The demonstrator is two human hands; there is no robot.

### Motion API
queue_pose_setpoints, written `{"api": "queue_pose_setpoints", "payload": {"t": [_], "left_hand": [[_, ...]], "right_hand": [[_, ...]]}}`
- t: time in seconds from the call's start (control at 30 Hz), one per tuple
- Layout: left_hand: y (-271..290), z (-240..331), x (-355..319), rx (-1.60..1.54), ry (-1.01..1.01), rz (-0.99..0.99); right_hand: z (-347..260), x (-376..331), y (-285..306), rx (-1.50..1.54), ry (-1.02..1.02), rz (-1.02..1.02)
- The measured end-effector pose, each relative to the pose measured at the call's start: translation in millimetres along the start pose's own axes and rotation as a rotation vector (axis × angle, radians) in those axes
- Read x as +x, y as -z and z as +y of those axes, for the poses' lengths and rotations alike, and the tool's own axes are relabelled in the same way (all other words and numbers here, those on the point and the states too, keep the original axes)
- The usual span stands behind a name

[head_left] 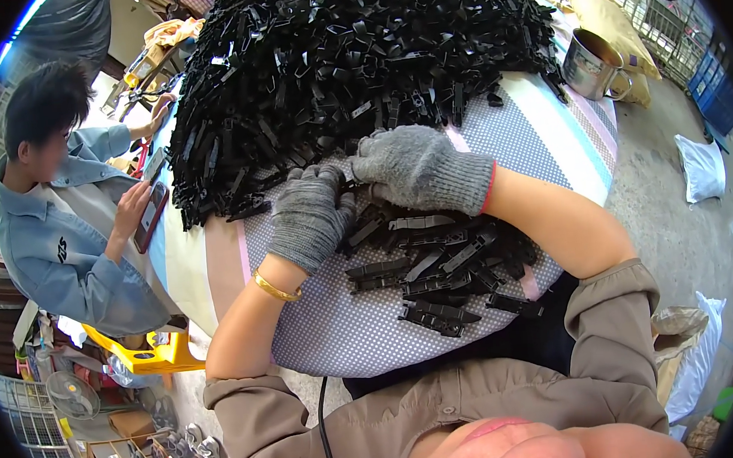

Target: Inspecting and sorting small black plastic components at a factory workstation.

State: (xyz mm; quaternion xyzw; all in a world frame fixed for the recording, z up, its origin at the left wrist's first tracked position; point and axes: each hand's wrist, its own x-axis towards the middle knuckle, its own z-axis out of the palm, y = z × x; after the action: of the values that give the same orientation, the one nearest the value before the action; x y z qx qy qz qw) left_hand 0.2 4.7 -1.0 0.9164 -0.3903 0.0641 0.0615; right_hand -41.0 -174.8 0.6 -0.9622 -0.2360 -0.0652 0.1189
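Observation:
Both of my hands wear grey knit gloves and meet at the near edge of a big heap of black plastic parts. My left hand has its fingers curled. Against it, my right hand bends its fingers inward, thumb and fingertips together. Whatever sits between the fingertips is small and hidden by the gloves. Closer to my body, partly under my right wrist, lies a smaller pile of long black plastic parts. Both piles rest on a round table with a dotted, striped cloth.
A metal mug stands at the table's right edge, beside a tan sack. At the left sits another person in a blue denim jacket, holding a phone. A yellow plastic stool is below. White bags lie on the floor at right.

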Motion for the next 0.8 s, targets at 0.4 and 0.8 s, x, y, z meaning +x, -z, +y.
{"api": "queue_pose_setpoints", "payload": {"t": [0.4, 0.8], "left_hand": [[2, -8, -5, -0.418, 0.065, 0.022], [4, -13, -1, -1.166, 0.294, -0.126]], "right_hand": [[9, -20, 20, -0.086, -0.218, -0.230], [17, -13, -6, -0.019, -0.021, 0.155]]}}
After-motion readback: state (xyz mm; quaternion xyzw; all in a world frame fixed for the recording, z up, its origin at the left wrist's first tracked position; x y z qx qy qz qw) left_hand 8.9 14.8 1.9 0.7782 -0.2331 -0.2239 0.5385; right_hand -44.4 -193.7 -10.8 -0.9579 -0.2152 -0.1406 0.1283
